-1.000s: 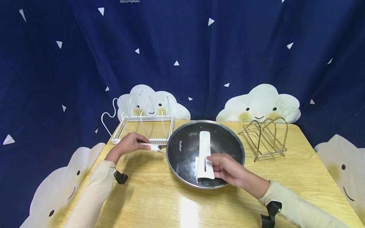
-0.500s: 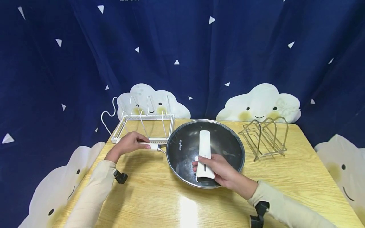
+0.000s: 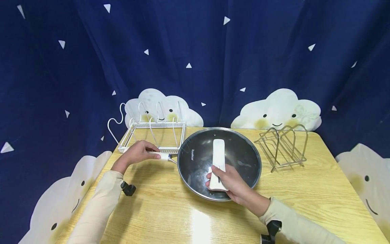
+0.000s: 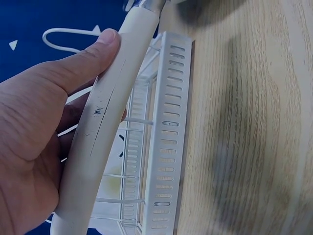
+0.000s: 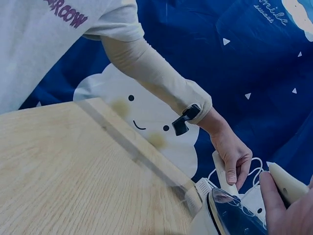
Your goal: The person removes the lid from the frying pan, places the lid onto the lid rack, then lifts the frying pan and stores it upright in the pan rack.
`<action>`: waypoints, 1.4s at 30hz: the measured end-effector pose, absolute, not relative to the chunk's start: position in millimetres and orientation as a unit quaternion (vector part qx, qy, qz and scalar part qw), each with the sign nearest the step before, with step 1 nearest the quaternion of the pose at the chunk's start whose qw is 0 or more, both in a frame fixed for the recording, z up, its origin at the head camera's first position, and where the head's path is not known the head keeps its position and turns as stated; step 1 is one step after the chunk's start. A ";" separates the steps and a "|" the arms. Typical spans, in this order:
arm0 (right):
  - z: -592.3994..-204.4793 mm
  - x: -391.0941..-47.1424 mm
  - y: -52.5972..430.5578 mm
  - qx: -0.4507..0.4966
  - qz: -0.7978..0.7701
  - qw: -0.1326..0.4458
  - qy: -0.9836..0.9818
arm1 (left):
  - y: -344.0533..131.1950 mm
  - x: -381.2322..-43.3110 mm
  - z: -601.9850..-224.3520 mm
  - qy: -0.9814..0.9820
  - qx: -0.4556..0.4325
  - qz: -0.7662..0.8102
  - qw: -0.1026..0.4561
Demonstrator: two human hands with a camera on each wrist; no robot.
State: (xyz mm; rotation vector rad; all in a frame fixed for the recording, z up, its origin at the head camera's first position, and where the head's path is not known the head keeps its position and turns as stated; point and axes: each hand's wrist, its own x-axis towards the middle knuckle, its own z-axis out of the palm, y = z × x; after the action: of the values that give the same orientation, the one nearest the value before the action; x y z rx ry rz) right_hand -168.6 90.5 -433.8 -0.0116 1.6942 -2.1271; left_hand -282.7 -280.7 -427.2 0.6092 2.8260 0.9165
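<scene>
A frying pan with a white handle point(image 4: 105, 105) sits mid-table, covered by a dark glass lid point(image 3: 198, 176) with a metal rim. My left hand point(image 3: 138, 154) grips the pan's handle, thumb along its side in the left wrist view. Across the lid stands a long white lid handle point(image 3: 218, 152). My right hand point(image 3: 236, 184) holds the near end of that handle, thumb on top and fingertips showing on its left side. In the right wrist view, part of the right hand point(image 5: 288, 215) appears at the lower right corner beside the lid handle.
A white wire rack point(image 3: 158, 125) stands behind the pan's handle at the back left. To the right of the pan is a metal wire rack point(image 3: 284, 149). The wooden table point(image 3: 170, 213) meets a dark blue curtain point(image 3: 195, 44) with cloud shapes.
My right hand has moved left, from touching the lid handle's right side to wrapping around its near end. The left hand, pan and lid stay in place.
</scene>
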 end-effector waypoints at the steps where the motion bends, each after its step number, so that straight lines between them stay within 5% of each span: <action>1: -433.9 -168.5 89.9 0.000 -0.763 0.206 0.613 | -280.6 -282.5 -427.1 0.930 0.201 0.303 0.053; 33: -410.0 -171.7 109.2 -0.009 -0.754 0.218 0.620 | -277.5 -279.8 -427.4 0.934 0.224 0.278 0.029; 42: -393.9 -172.0 121.1 -0.029 -0.735 0.230 0.637 | -274.3 -276.6 -432.2 0.927 0.228 0.296 -0.032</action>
State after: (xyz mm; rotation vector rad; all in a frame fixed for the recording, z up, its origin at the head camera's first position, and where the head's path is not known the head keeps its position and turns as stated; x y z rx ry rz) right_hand -172.0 121.1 -393.9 -0.0806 1.7521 -2.0235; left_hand -276.6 -274.3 -432.2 0.7299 2.9726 0.9497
